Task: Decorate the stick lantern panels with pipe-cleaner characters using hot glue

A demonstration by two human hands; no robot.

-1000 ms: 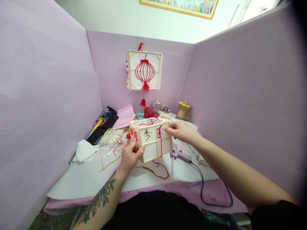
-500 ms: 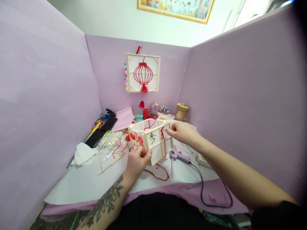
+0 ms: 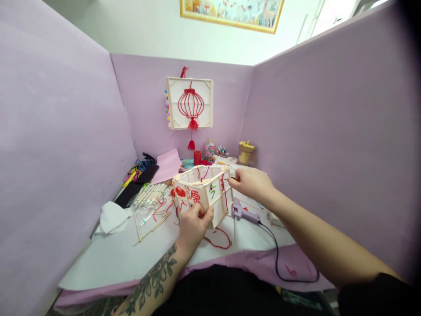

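Where the left of the frame shows the tabletop [image 3: 88, 263], a crumpled white sheet [image 3: 113, 218] lies near the left edge, with thin wooden sticks [image 3: 159, 224] to its right, the longest slanting toward the upper right. At lower centre the left hand [image 3: 196, 219] is clamped on the near corner of a box-shaped frame [image 3: 219, 210], thumb on one side, fingers against the panel with red characters. That frame stands at the centre, between the two hands, open top upward and near corner turned toward the bottom; whether its base touches the tabletop I cannot tell. Its right panel, bearing a green character [image 3: 212, 191], slants away to the upper right. Near that panel's far edge runs a red yarn strand [image 3: 226, 199], its long axis close to upright. It lies just left of the right hand [image 3: 251, 182], the nearer of the two, whose fingertips are pinched together on a thin dark tool [image 3: 233, 178] pointing left at the strand's upper part; contact is too small to tell. Below this hand, room seems tighter: a lilac glue gun [image 3: 245, 213] lies just beside the frame, its black cord [image 3: 277, 259] curving to the lower right.
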